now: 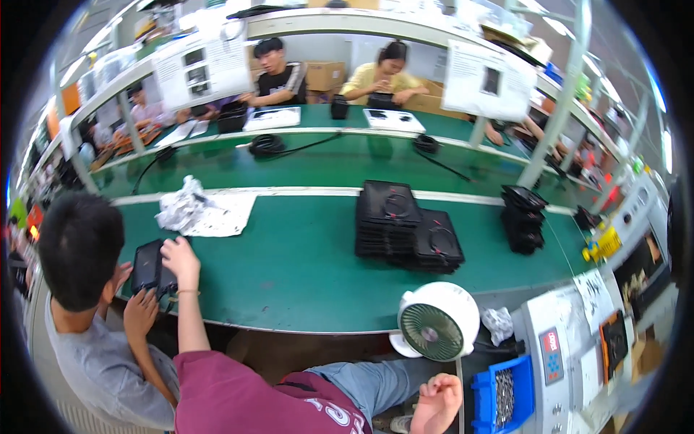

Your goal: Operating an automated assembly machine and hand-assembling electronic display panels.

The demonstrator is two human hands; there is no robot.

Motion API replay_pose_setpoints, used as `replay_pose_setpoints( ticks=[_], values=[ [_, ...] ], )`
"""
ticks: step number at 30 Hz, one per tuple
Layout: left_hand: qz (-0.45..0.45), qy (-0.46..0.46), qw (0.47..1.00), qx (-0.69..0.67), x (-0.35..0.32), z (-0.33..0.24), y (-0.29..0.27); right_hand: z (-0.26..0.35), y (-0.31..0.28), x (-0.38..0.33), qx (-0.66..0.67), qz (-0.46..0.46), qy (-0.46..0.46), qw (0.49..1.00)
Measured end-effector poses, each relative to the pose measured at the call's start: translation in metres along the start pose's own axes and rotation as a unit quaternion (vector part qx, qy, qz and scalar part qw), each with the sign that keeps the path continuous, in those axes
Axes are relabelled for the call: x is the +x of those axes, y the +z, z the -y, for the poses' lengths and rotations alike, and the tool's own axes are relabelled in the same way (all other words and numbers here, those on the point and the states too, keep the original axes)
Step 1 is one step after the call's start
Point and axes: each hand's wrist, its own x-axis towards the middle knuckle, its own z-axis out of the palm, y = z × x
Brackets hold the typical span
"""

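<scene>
My left hand (181, 260), at the end of a maroon-sleeved arm, reaches far left and grips the upper right edge of a black plastic case (147, 265). Its fingers bend over the edge. A co-worker in grey, seated at the left, has one hand (140, 312) at the near side of this case and the other at its left. A dark cable hangs by its near edge. My right hand (437, 403) is raised at the lower right, palm showing and fingers loosely bent. I see nothing in it.
Stacked flat black cases (390, 217) with thin wire loops stand mid-bench. Another black stack (523, 219) is farther right. A white fan (434, 322) stands at the near edge, beside a blue bin (504, 396) of small metal parts. Crumpled white paper (189, 206) lies far left.
</scene>
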Motion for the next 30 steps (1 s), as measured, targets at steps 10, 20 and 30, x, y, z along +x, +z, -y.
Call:
replay_pose_setpoints(
  ticks=[10,20,30],
  values=[
    [0.491,0.559,0.427,-0.514,-0.075,-0.113,-0.21,0.014,-0.002,-0.008,-0.002,-0.039,-0.023,0.999],
    [0.354,0.935,-0.027,-0.015,-0.357,-0.205,-0.209,0.043,-0.018,-0.043,-0.07,-0.143,-0.104,0.982],
    [0.182,0.976,0.015,-0.119,-0.407,-0.203,-0.159,0.183,-0.001,-0.046,-0.443,-0.191,-0.41,0.774]
  ],
)
